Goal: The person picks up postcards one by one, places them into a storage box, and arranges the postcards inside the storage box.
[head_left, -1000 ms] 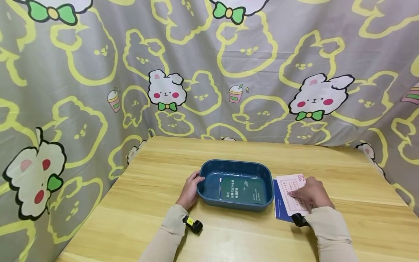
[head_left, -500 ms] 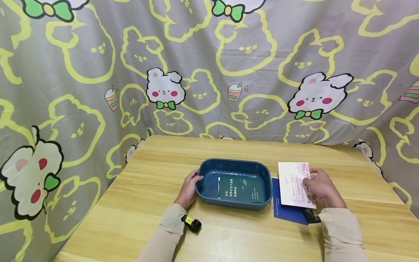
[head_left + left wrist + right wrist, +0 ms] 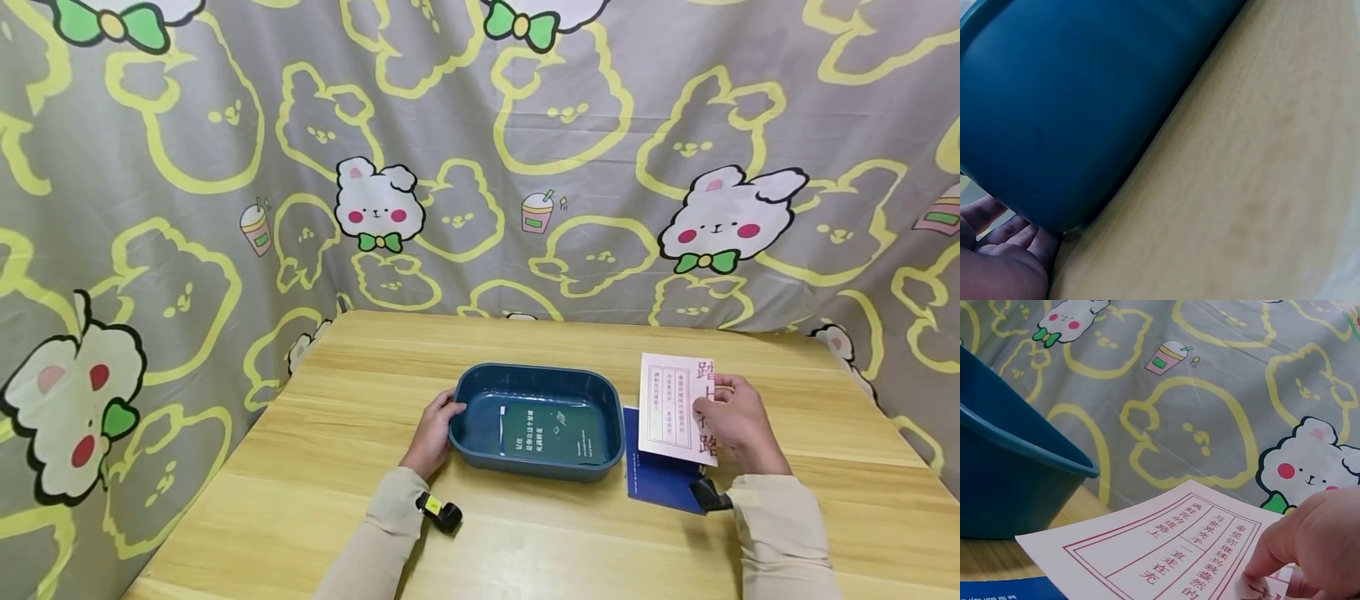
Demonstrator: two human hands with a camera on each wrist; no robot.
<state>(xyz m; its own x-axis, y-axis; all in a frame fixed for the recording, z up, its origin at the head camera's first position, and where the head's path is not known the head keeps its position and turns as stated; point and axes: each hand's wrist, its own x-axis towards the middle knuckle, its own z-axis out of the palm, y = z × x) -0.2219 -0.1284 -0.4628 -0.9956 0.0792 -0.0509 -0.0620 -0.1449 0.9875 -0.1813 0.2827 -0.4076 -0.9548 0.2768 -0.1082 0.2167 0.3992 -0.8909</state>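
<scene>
- Because the right hand [image 3: 741, 421] pinches 1 edge, the pink-printed card [image 3: 672, 408] overhangs the blue card [image 3: 662, 483], its text largely uncovered.
- Left hand [image 3: 431, 432] grips the teal tray [image 3: 536, 471] by its rim, likely steadying it.

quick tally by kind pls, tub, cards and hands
Tub: 1, the blue tub
Cards: 3 that plainly show, the pink card, blue card and green card
Hands: 2, the left hand and right hand
Total: 6
</scene>
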